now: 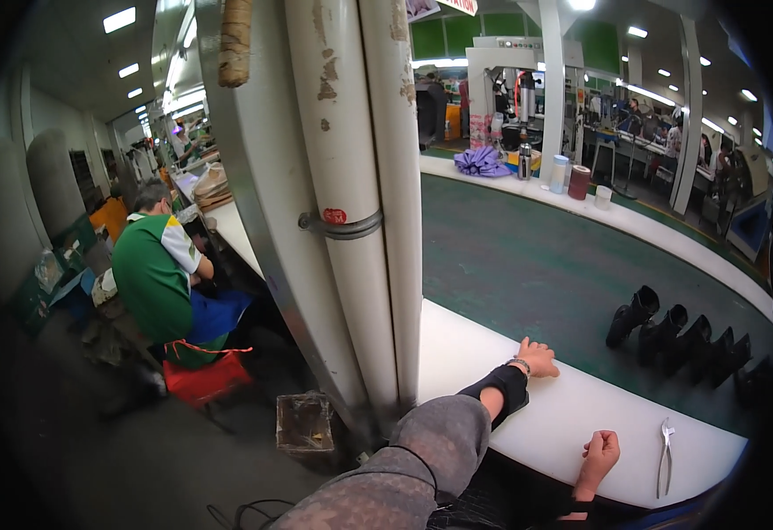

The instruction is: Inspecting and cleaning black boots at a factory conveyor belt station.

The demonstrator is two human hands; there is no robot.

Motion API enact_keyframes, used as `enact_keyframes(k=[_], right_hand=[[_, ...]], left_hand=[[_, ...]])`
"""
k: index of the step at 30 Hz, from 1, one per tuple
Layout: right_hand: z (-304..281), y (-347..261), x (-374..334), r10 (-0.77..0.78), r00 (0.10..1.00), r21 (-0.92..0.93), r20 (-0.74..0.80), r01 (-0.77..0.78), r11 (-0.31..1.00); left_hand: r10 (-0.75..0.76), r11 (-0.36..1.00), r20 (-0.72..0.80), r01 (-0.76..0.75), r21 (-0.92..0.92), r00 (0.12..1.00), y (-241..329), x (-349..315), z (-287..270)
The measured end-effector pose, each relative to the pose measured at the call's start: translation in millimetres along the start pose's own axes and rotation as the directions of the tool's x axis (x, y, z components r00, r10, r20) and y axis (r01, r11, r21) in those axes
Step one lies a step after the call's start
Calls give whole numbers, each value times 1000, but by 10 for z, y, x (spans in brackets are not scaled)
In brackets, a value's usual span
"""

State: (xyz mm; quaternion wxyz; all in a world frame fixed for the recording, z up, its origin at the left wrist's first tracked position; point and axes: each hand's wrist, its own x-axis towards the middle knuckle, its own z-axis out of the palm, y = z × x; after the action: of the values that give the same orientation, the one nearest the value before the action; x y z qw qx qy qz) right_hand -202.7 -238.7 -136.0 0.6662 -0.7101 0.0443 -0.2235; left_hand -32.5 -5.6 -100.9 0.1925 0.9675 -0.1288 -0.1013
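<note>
My left hand (pixel 541 359) reaches forward over the white tabletop (pixel 466 353), by its border with the green conveyor belt (pixel 501 238). Its fingers are apart and nothing shows in them. A bracelet is on that wrist, beneath a dark cuff and a grey-brown sleeve. Nearer to me, my right hand (pixel 600 455) is curled closed above the table edge; whatever it may hold is hidden. To its right lies a pair of pliers (pixel 665 458) with pale handles, apart from both hands. Several black boots (pixel 687 340) stand in a row on the belt at the right.
Thick cream pipes (pixel 351 265) and a pillar rise just left of my arm. Below them stands an open bin (pixel 305 424). A person in a green vest (pixel 152 274) sits at the left. A purple cloth bundle (pixel 481 162) and a dark red cup (pixel 579 182) sit across the belt.
</note>
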Motion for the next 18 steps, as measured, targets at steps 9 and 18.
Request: enact_keyframes(k=[9, 18], right_hand=[[-100, 20, -127, -105, 994, -151, -30, 99, 984], [231, -311, -277, -456, 890, -631, -21, 342, 696]], left_hand=[[-11, 991, -17, 13, 136, 1000, 53, 30, 101], [9, 989, -37, -3, 149, 999, -138, 162, -31]])
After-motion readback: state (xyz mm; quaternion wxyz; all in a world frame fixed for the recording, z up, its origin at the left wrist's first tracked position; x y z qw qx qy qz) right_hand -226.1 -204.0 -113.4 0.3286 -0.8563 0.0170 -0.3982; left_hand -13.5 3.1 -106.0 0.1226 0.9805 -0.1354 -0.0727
